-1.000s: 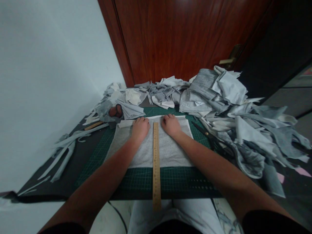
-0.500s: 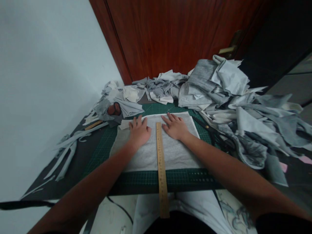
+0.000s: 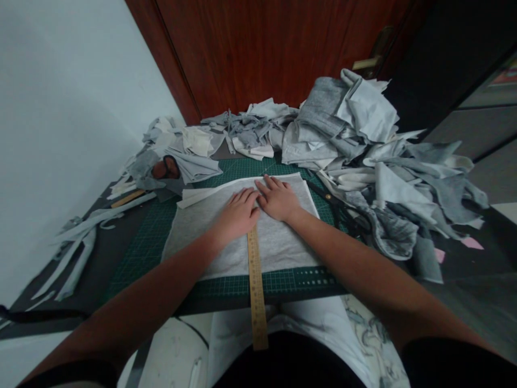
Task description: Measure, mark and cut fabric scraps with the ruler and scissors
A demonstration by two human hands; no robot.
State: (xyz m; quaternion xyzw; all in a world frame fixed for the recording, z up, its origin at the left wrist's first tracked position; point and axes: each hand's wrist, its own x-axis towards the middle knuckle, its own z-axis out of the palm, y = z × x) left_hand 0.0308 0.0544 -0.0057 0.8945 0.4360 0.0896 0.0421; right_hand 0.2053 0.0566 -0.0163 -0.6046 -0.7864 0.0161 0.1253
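Observation:
A piece of light grey fabric (image 3: 283, 245) lies flat in front of me, with paler layers showing along its far edge. My left hand (image 3: 238, 215) rests on it with fingers stretched out, covering the far end of a wooden ruler (image 3: 256, 291). Just to the right, my right hand (image 3: 278, 198) lies flat near the fabric's far edge, fingers spread. The two hands nearly touch. From under my left hand the ruler runs toward me, past the table's near edge. Beneath the fabric is a green cutting mat (image 3: 135, 253).
Black-handled scissors (image 3: 329, 198) lie right of the fabric. A big heap of grey fabric scraps (image 3: 335, 124) fills the back right. More scraps (image 3: 197, 141) and thin strips (image 3: 83, 253) lie at the left. A red-brown object with a black rim (image 3: 166, 167) sits among them. A wooden door (image 3: 258, 48) stands behind.
My left hand has slid right across the fabric, over the ruler's far end and close to my right hand. The right hand stays in about the same place on the fabric. The view has shifted slightly.

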